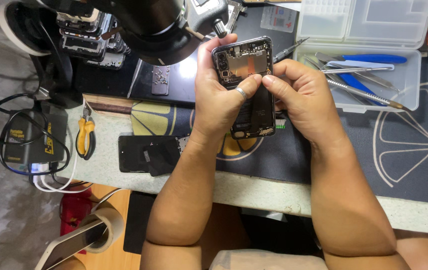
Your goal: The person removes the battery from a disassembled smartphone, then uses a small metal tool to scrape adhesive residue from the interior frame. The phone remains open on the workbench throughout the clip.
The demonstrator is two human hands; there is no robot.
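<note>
the phone (246,85) was held up off the bench (254,192), back cover off, its metal shield and battery facing the camera, probably so the innards sat in plain view under the microscope (146,25) at the top. the left hand (219,97) cradled it from the left side, fingers curled behind the body and thumb laid across the front, a ring on it. the right hand (301,102) came in from the right, thumb and forefinger pressed together at the shield's lower edge, touching the left thumb; whether they pinched some small part i could not tell. both forearms rose from the bench edge, wrists bent inward. a tool box (374,75) stood open near the right hand, pliers (85,132) and a dark panel (146,152) lay to the left.
</note>
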